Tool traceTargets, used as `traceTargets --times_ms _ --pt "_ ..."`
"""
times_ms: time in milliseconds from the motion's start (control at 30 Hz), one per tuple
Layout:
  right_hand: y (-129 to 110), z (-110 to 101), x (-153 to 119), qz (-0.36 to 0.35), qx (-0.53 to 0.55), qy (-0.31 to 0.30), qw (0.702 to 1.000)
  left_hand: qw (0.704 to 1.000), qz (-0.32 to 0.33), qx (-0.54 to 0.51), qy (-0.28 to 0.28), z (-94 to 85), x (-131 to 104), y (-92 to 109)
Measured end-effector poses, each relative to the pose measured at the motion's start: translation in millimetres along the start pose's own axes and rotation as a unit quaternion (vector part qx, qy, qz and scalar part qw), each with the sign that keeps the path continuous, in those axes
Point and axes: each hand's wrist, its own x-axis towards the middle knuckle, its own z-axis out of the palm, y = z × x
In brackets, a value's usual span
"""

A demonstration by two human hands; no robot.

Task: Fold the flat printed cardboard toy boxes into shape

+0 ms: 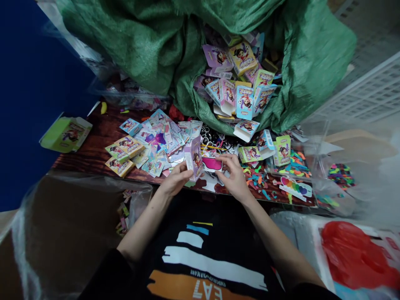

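At the front edge of the dark wood-grain table (87, 154), my left hand (177, 179) grips a small purple cardboard box (196, 160) printed with a cartoon figure. My right hand (233, 173) pinches a white card with a bright pink patch (212, 163), held right beside the box's right side. Whether the card's left end is inside the box I cannot tell. Behind and left of my hands lies a heap of pastel printed cards (162, 137). Closed yellow and green boxes (125, 148) are stacked at its left.
A green woven sack (150, 50) spills open boxes (243, 100) at the back. Colourful small plastic pieces (258, 179) and a rainbow heart strip (295, 187) lie right. A plastic-lined carton (78, 233) stands lower left; a red bag (356, 254) sits lower right.
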Motion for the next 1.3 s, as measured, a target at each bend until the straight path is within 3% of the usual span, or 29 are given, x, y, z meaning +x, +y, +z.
traceTargets --times_ms 233,400,633,767,967,1167,1233,1300 --pt "4.4 -1.9 3.6 -0.004 -0.059 -0.02 0.998 1.0 0.005 0.017 -0.013 5.7 2.7 0.5" --pt "2.6 -3.9 8.6 -0.027 -0.146 0.001 0.989 0.999 -0.001 0.028 -0.033 5.1 7.9 -2.7" --pt "12.5 -15.4 26.9 0.027 -0.075 -0.05 0.996 0.996 0.008 0.087 -0.027 9.4 22.3 0.3" --pt "12.2 -19.5 32.3 -0.034 -0.149 0.007 0.988 0.995 -0.004 0.096 -0.032 15.3 35.2 0.2" --pt "16.1 -15.6 33.0 -0.114 -0.296 0.106 0.942 0.994 -0.007 0.107 -0.007 17.5 51.0 -8.2" --pt "15.2 -19.6 35.4 -0.114 -0.238 0.149 0.953 0.993 0.005 0.114 -0.014 15.0 47.4 -3.7" --pt "13.3 -22.0 36.5 -0.085 -0.181 0.134 0.971 0.993 0.013 0.112 -0.023 15.2 45.3 0.3" --pt "11.6 -22.8 37.1 -0.031 -0.095 0.082 0.992 0.994 0.026 0.103 -0.035 14.9 43.2 4.5"
